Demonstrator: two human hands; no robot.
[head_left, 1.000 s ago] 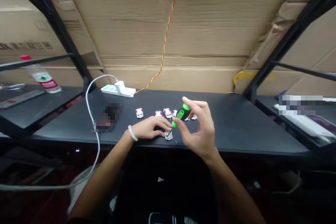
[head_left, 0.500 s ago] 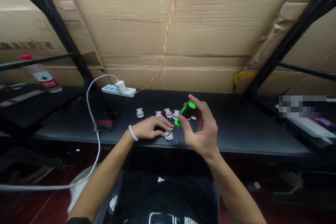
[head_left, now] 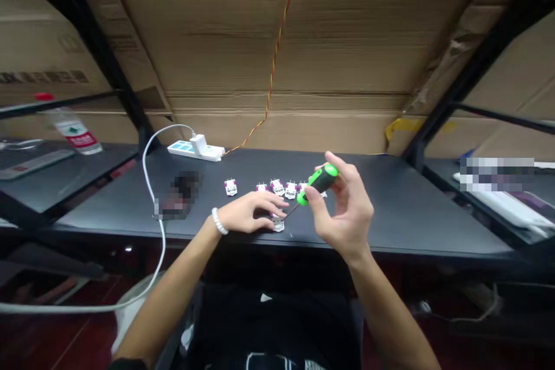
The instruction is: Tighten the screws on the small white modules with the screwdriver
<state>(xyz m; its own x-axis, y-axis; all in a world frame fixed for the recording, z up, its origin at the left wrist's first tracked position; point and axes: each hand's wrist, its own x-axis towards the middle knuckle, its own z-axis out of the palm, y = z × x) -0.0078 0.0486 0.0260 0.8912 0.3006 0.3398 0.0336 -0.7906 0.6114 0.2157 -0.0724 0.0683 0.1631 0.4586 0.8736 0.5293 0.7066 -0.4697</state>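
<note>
My right hand [head_left: 347,208] is closed round a stubby screwdriver [head_left: 318,182] with a black and green handle, its thin shaft slanting down and left. The tip meets a small white part [head_left: 278,224] near the front edge of the black table [head_left: 411,214]. My left hand [head_left: 249,211], with a white bead bracelet at the wrist, lies over that part and pins it down with its fingers. A row of several small white and magenta parts [head_left: 277,187] sits just behind the hands.
A white power strip [head_left: 195,149] with a plugged charger and a white cable [head_left: 150,185] lies at the back left. A water bottle [head_left: 69,124] stands on the left shelf. Cardboard boxes wall off the back; black frame bars cross both sides.
My right hand has drawn the screwdriver handle up and to the right, so the tool tilts more. The left hand stays on the small part.
</note>
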